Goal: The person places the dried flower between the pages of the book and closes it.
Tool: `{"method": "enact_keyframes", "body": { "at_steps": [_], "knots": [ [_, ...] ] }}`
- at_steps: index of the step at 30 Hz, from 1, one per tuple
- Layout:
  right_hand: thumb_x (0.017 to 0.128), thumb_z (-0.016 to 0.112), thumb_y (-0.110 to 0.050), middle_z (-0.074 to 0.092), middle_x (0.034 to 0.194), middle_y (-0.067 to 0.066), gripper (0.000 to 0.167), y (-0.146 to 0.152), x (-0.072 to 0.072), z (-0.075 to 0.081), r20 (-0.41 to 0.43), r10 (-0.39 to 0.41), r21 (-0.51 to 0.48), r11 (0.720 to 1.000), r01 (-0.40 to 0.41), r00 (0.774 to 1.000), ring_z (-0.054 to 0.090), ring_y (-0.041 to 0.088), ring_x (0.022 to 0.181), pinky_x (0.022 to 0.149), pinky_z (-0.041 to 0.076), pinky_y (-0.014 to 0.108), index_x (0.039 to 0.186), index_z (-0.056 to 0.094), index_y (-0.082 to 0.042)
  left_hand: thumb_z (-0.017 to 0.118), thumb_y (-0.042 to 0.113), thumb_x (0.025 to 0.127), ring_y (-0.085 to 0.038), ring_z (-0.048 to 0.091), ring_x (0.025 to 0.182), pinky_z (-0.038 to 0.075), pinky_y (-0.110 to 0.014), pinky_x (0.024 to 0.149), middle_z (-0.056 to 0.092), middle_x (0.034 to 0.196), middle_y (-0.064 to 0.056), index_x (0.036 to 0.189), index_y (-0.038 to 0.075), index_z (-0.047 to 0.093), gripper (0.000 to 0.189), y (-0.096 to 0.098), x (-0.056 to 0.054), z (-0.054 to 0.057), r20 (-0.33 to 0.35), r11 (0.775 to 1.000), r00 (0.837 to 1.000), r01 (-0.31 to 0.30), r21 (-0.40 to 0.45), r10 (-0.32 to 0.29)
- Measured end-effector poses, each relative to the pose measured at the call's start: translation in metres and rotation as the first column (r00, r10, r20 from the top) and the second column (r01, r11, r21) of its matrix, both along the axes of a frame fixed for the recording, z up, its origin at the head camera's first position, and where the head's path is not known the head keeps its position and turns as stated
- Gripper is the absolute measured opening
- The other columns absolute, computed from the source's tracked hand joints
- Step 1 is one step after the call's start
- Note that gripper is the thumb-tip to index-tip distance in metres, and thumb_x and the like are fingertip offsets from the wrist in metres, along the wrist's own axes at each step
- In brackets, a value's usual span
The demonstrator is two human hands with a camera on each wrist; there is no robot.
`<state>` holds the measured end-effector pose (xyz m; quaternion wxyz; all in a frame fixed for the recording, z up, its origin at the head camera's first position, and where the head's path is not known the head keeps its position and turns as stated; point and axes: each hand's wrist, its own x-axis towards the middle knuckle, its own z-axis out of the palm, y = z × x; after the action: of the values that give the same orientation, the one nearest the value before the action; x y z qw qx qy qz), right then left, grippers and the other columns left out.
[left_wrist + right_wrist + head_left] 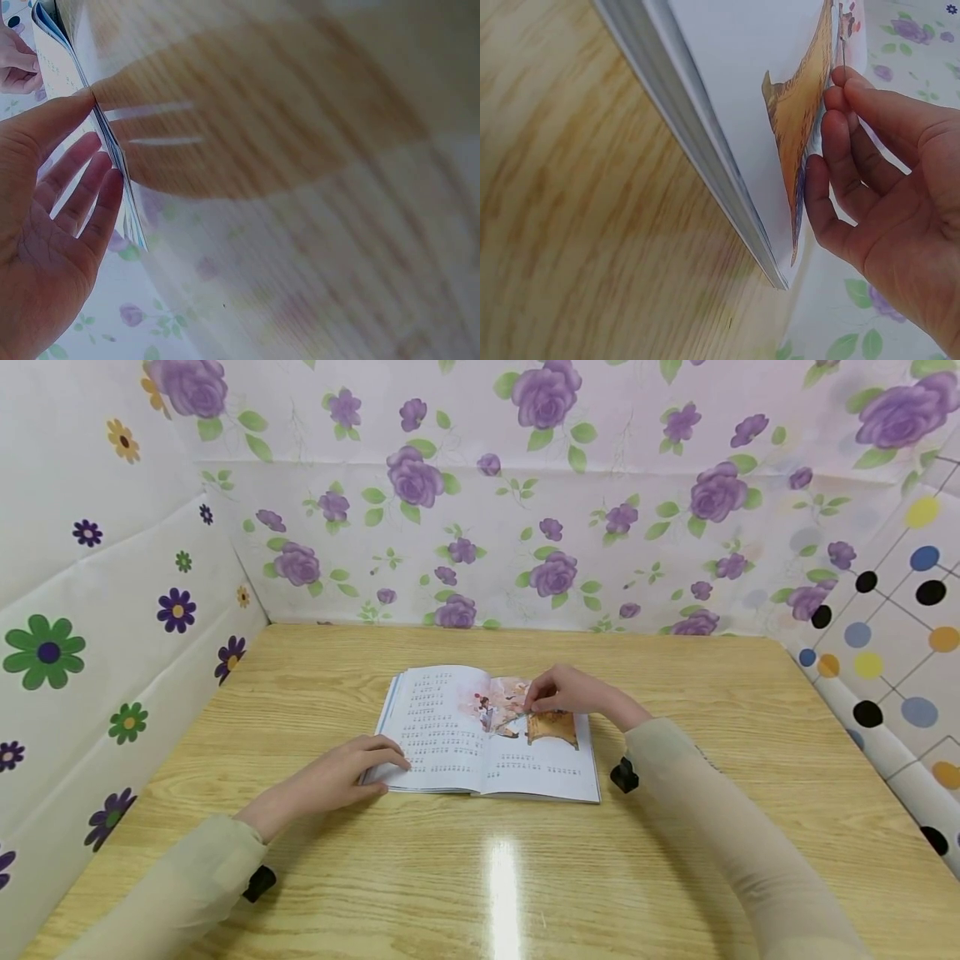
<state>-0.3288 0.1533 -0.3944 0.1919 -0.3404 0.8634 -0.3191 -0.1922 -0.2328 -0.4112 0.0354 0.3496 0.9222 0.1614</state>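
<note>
An open picture book (442,768) lies on the table, with text on its left page and a coloured illustration on its right page. My left hand (356,772) rests at the book's lower left corner, fingers loosely extended over the page. In the left wrist view its thumb (71,109) touches the book's edge. Over the illustration is my right hand (570,691), thumb and index finger pinching a thin dark stick (843,49). The other fingers (838,150) of that hand bend loosely close over the page.
The wooden table (420,877) extends around the book and shows a bright reflection in front. Flower-patterned sheeting (480,527) stands behind the table. A flowered sheet (135,635) borders the left side, and a dotted sheet (892,635) the right.
</note>
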Motion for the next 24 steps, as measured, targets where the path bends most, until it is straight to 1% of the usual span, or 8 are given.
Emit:
{"method": "enact_keyframes", "body": {
  "at_steps": [6, 9, 12, 15, 17, 19, 22, 24],
  "knots": [
    [0.097, 0.063, -0.011, 0.074, 0.095, 0.009, 0.013, 0.002, -0.001, 0.000, 0.004, -0.023, 0.012, 1.000, 0.023, 1.000, 0.061, 0.023, 0.070, 0.063, 0.053, 0.031, 0.100, 0.075, -0.010, 0.073, 0.016, 0.090, -0.023, 0.058, 0.122, 0.052, -0.043, 0.100, 0.061, 0.129, -0.001, 0.122, 0.021, 0.066, 0.033, 0.000, 0.000, 0.000, 0.002, 1.000, 1.000, 0.001, 0.000, -0.001],
    [0.097, 0.063, -0.013, 0.074, 0.097, 0.008, 0.012, 0.003, -0.002, 0.001, -0.017, -0.032, 0.019, 0.999, 0.032, 0.999, 0.062, 0.021, 0.073, 0.065, 0.053, 0.032, 0.102, 0.074, -0.012, 0.073, 0.015, 0.090, -0.023, 0.059, 0.122, 0.052, -0.044, 0.101, 0.062, 0.129, -0.001, 0.122, 0.020, 0.067, 0.033, 0.000, 0.000, 0.000, -0.001, 1.000, 1.000, 0.002, -0.002, -0.002],
    [0.096, 0.063, -0.012, 0.074, 0.100, 0.008, 0.013, 0.006, -0.003, 0.003, -0.046, -0.041, 0.015, 0.999, 0.042, 0.998, 0.063, 0.021, 0.075, 0.066, 0.054, 0.032, 0.104, 0.074, -0.012, 0.073, 0.015, 0.090, -0.023, 0.059, 0.122, 0.052, -0.044, 0.101, 0.062, 0.128, -0.002, 0.121, 0.020, 0.067, 0.033, 0.001, 0.000, 0.001, -0.003, 1.000, 1.000, 0.003, -0.002, -0.003],
    [0.097, 0.062, -0.011, 0.073, 0.104, 0.010, 0.015, 0.009, -0.003, 0.007, -0.064, -0.067, 0.003, 0.998, 0.067, 0.996, 0.065, 0.023, 0.082, 0.069, 0.057, 0.036, 0.108, 0.073, -0.009, 0.073, 0.015, 0.090, -0.023, 0.059, 0.122, 0.052, -0.044, 0.101, 0.062, 0.129, -0.001, 0.121, 0.020, 0.067, 0.033, 0.001, 0.000, 0.001, -0.001, 1.000, 1.000, 0.003, 0.000, -0.003],
    [0.097, 0.062, -0.010, 0.072, 0.107, 0.011, 0.017, 0.011, -0.003, 0.010, -0.088, -0.086, -0.004, 0.996, 0.086, 0.992, 0.066, 0.025, 0.088, 0.075, 0.058, 0.038, 0.111, 0.072, -0.008, 0.073, 0.015, 0.090, -0.023, 0.059, 0.122, 0.052, -0.044, 0.101, 0.062, 0.129, -0.001, 0.121, 0.020, 0.067, 0.033, 0.001, 0.000, 0.001, -0.001, 1.000, 1.000, 0.003, 0.002, -0.003],
    [0.097, 0.062, -0.011, 0.071, 0.112, 0.011, 0.020, 0.014, -0.004, 0.012, -0.104, -0.108, -0.010, 0.994, 0.108, 0.989, 0.065, 0.025, 0.098, 0.083, 0.059, 0.041, 0.115, 0.070, -0.007, 0.073, 0.015, 0.090, -0.023, 0.059, 0.121, 0.052, -0.043, 0.100, 0.062, 0.129, -0.001, 0.121, 0.020, 0.067, 0.032, 0.001, 0.000, 0.000, -0.001, 1.000, 1.000, 0.003, 0.002, -0.003],
    [0.096, 0.063, -0.012, 0.067, 0.121, 0.012, 0.026, 0.019, -0.006, 0.013, -0.136, -0.141, -0.016, 0.990, 0.140, 0.981, 0.062, 0.027, 0.112, 0.095, 0.055, 0.044, 0.122, 0.067, -0.007, 0.073, 0.015, 0.090, -0.022, 0.059, 0.121, 0.052, -0.043, 0.100, 0.062, 0.128, -0.001, 0.121, 0.020, 0.067, 0.033, 0.001, 0.000, 0.000, -0.004, 1.000, 1.000, 0.006, 0.002, -0.005],
    [0.096, 0.064, -0.013, 0.064, 0.127, 0.013, 0.032, 0.023, -0.007, 0.013, -0.145, -0.160, -0.014, 0.987, 0.159, 0.976, 0.058, 0.030, 0.118, 0.099, 0.053, 0.047, 0.127, 0.064, -0.008, 0.073, 0.016, 0.090, -0.022, 0.059, 0.121, 0.052, -0.043, 0.100, 0.062, 0.128, -0.001, 0.121, 0.020, 0.067, 0.033, 0.001, 0.000, 0.000, -0.006, 1.000, 1.000, 0.006, 0.001, -0.006]
  ]
}}
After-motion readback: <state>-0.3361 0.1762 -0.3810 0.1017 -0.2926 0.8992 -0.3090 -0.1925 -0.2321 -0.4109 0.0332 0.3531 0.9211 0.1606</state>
